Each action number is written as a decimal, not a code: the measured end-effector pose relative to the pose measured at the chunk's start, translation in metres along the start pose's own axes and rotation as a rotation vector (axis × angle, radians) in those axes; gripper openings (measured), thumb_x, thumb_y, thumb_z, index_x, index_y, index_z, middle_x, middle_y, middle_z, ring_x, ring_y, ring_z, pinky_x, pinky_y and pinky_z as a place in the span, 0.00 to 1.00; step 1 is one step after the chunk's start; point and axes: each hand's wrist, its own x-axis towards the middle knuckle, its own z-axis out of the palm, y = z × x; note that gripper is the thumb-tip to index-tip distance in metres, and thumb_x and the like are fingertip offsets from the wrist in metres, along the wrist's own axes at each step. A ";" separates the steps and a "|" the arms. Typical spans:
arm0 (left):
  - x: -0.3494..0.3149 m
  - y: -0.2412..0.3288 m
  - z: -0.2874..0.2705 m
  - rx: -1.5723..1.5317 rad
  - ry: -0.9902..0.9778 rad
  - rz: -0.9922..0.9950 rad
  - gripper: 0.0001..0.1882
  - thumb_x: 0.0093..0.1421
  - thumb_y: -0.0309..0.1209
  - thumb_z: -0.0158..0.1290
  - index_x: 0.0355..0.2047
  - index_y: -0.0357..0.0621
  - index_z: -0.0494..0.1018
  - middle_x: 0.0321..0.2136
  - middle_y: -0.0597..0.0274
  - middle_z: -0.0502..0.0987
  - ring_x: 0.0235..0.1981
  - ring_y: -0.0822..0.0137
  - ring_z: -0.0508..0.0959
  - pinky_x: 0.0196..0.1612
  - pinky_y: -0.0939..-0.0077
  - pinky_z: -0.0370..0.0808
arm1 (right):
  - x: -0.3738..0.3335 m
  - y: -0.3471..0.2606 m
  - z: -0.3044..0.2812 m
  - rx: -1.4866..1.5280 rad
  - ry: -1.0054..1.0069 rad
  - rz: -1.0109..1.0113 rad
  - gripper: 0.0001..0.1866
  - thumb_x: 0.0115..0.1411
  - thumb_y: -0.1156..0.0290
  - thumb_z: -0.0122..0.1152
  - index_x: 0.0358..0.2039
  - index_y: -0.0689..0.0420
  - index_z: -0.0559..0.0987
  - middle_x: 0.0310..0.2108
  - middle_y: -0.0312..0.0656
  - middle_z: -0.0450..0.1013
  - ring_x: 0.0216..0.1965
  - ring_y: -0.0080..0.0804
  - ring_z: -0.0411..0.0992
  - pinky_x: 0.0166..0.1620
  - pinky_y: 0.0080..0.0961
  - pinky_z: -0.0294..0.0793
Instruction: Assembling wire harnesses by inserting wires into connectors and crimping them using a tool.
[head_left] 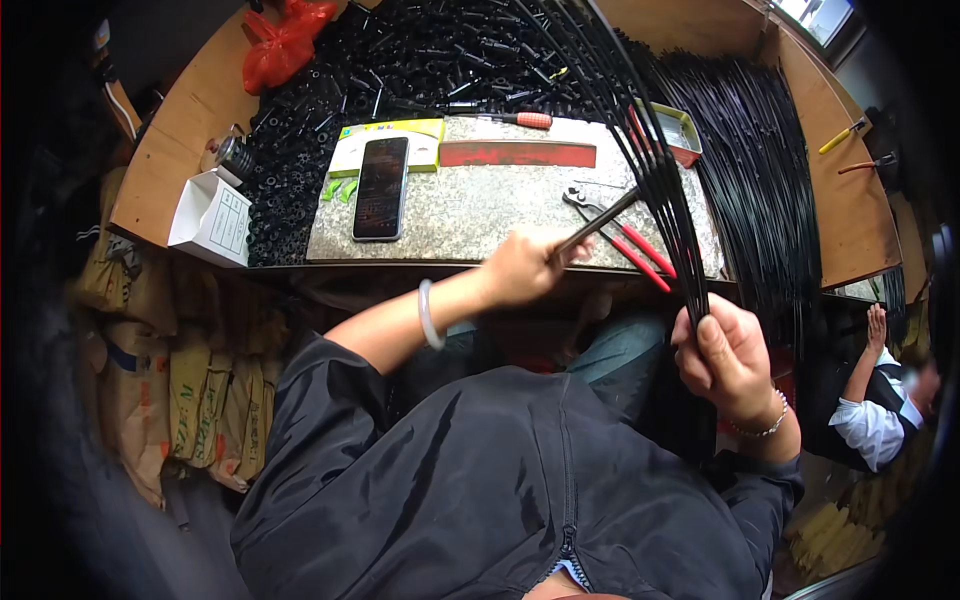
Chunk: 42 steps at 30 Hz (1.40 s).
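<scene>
Black jacket (pixel 460 490) foremost, left fingers (pixel 549 246) clench a rod (pixel 602 221), right fingers (pixel 694 362) black strands (pixel 672 205); a bin (pixel 180 145) holds apparently tubular parts (pixel 430 60).

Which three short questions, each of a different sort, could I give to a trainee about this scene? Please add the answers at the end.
1. Multiple choice: What does the right hand hold?
A) a screwdriver
B) a bundle of thin black rods
C) a cardboard box

2. True or false: The left hand is empty.

3. Fill in the side: On the speckled board, the red-handled pliers lie to the ____ of the phone, as the person sees it.

Key:
1. B; the fingers close around the lower part of the bundle.
2. False; it grips a dark rod.
3. Right.
</scene>
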 end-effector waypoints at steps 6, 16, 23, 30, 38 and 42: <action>0.091 -0.102 -0.077 0.676 0.044 0.298 0.25 0.47 0.34 0.57 0.48 0.47 0.71 0.43 0.52 0.74 0.45 0.55 0.73 0.47 0.65 0.72 | 0.047 0.109 0.023 -0.395 0.209 -0.259 0.07 0.63 0.74 0.43 0.33 0.62 0.71 0.13 0.34 0.62 0.15 0.18 0.60 0.20 0.17 0.60; 0.035 -0.044 -0.050 0.382 -0.464 0.169 0.46 0.41 0.52 0.63 0.59 0.54 0.58 0.64 0.54 0.47 0.64 0.40 0.43 0.62 0.45 0.43 | 0.116 0.230 0.016 -0.407 0.297 -0.365 0.08 0.64 0.70 0.46 0.33 0.61 0.71 0.15 0.40 0.64 0.15 0.30 0.65 0.21 0.23 0.64; -0.002 -0.090 -0.011 0.416 -0.392 0.412 0.18 0.50 0.29 0.55 0.44 0.53 0.70 0.53 0.57 0.66 0.61 0.54 0.58 0.59 0.42 0.53 | 0.116 0.208 -0.005 -0.970 0.013 -0.132 0.17 0.57 0.66 0.55 0.42 0.66 0.71 0.34 0.55 0.72 0.37 0.50 0.72 0.41 0.36 0.70; -0.013 -0.082 -0.020 0.660 -0.493 0.272 0.36 0.47 0.33 0.56 0.57 0.80 0.59 0.58 0.49 0.58 0.62 0.44 0.50 0.59 0.36 0.48 | 0.185 0.098 -0.113 -1.098 0.412 -0.422 0.07 0.53 0.72 0.60 0.30 0.62 0.79 0.25 0.44 0.75 0.23 0.28 0.72 0.28 0.22 0.70; -0.005 -0.097 -0.019 0.634 -0.383 0.257 0.34 0.52 0.33 0.50 0.56 0.89 0.57 0.49 0.46 0.63 0.59 0.38 0.55 0.57 0.34 0.51 | 0.302 0.108 -0.219 -1.263 0.431 -0.017 0.10 0.50 0.71 0.61 0.32 0.62 0.80 0.29 0.49 0.76 0.30 0.35 0.76 0.38 0.26 0.73; -0.007 -0.104 -0.019 0.671 -0.375 0.271 0.34 0.52 0.31 0.48 0.55 0.91 0.57 0.49 0.47 0.64 0.59 0.39 0.55 0.58 0.34 0.49 | 0.316 0.110 -0.224 -1.240 0.319 0.024 0.10 0.49 0.72 0.61 0.32 0.64 0.79 0.26 0.47 0.76 0.29 0.31 0.75 0.37 0.25 0.72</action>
